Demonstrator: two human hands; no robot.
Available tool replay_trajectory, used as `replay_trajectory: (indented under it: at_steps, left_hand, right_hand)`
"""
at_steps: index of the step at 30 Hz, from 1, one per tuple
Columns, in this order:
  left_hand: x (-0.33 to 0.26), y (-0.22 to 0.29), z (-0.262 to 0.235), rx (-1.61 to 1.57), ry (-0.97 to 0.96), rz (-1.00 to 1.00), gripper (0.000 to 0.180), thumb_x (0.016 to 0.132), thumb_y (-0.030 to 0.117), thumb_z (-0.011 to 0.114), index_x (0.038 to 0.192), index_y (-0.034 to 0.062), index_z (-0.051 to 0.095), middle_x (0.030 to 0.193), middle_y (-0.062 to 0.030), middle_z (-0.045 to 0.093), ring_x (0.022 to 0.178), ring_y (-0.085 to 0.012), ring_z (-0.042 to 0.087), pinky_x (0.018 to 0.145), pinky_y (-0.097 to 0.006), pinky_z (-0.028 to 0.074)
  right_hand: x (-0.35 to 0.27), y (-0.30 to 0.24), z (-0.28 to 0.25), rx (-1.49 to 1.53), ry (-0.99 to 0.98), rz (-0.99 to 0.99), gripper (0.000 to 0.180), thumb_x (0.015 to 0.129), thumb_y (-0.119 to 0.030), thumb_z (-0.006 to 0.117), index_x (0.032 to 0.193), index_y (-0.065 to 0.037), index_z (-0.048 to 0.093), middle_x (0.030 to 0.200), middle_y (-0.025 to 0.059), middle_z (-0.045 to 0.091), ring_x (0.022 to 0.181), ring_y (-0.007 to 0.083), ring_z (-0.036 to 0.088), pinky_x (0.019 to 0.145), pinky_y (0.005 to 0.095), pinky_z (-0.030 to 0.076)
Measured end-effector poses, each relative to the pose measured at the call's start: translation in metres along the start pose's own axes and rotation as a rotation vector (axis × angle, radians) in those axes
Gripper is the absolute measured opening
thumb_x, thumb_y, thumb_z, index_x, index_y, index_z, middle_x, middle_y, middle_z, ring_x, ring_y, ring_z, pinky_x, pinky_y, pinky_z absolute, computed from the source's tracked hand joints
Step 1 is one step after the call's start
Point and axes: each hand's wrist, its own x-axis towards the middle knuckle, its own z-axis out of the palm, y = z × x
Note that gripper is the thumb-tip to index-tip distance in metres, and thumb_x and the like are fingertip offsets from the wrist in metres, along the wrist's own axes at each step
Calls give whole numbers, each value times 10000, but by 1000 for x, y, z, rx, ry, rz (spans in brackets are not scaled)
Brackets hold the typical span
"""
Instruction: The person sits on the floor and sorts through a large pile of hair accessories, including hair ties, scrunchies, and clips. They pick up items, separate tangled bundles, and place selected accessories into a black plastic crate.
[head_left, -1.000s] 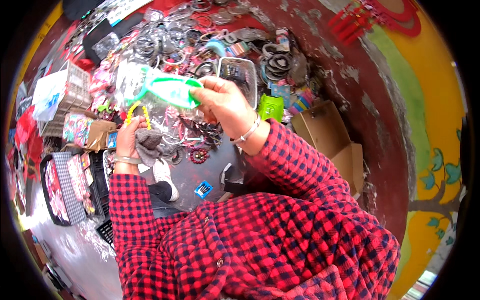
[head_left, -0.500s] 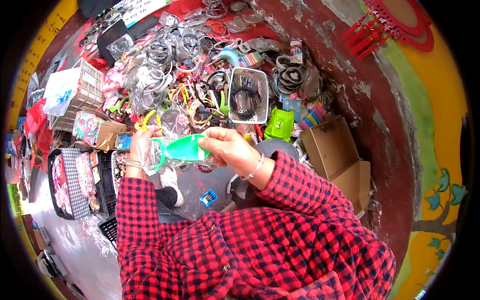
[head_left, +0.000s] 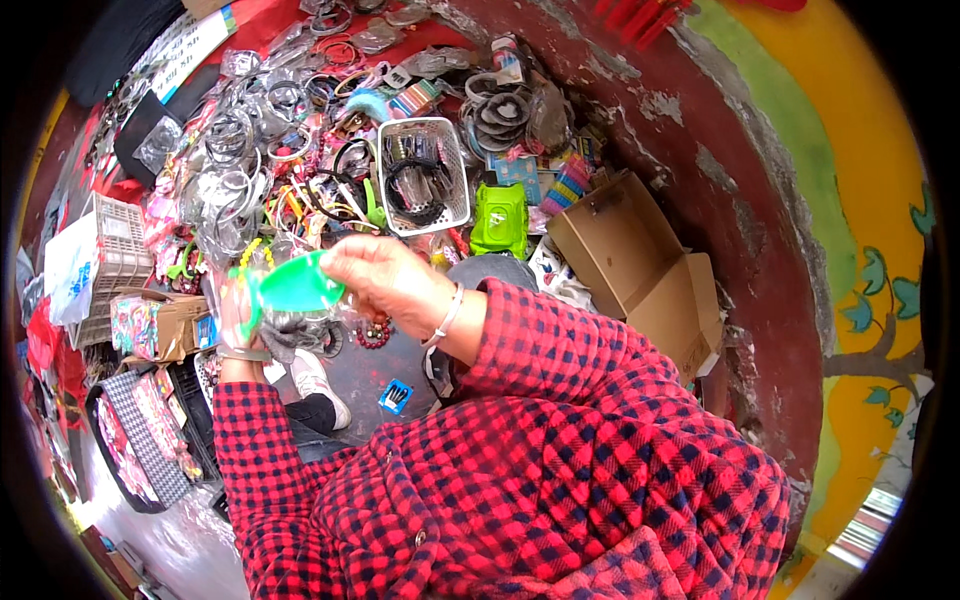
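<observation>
A broad, curved piece of glossy green plastic [head_left: 303,285], shaped like a wide headband with a narrow end, is between my hands. My right hand [head_left: 385,285] pinches its wide end between thumb and fingers. My left hand [head_left: 232,312] is at its narrow end, the fingers closed and slightly blurred, with thin clear plastic wrapping over them. Just beyond my left hand lie yellow beaded bits [head_left: 252,252]. A red bead bracelet [head_left: 372,332] shows below my right hand.
Ahead spreads a heap of bagged hair bands [head_left: 240,150]. A white basket [head_left: 460,180], a lime-green pack [head_left: 500,220] and an open cardboard box [head_left: 625,250] stand to the right, by a red wall [head_left: 740,290]. At left are a white crate [head_left: 125,240] and a checked case [head_left: 150,450].
The view has swung, so the heap and both hands sit farther left in the picture. My right hand still pinches the green piece, which is now tilted with its wide end higher.
</observation>
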Motion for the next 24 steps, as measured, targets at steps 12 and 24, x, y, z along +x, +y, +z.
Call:
replay_trajectory:
  at_steps: [12, 24]
  left_hand:
    - [10, -12, -19, 120, -49, -44, 204, 833, 210, 583, 875, 11, 599, 742, -30, 594, 703, -105, 544, 695, -233, 414]
    - [6, -25, -28, 50, -22, -75, 222, 832, 212, 580, 870, -6, 590, 751, -64, 601, 713, -129, 547, 729, -269, 413]
  right_hand:
    - [-147, -76, -273, 84, 792, -502, 108, 835, -202, 568, 844, -97, 546, 628, -19, 508, 493, 70, 441, 417, 183, 321]
    - [-219, 42, -390, 429, 1241, -227, 170, 854, -253, 519, 810, -92, 485, 597, 26, 495, 472, 115, 432, 387, 218, 338]
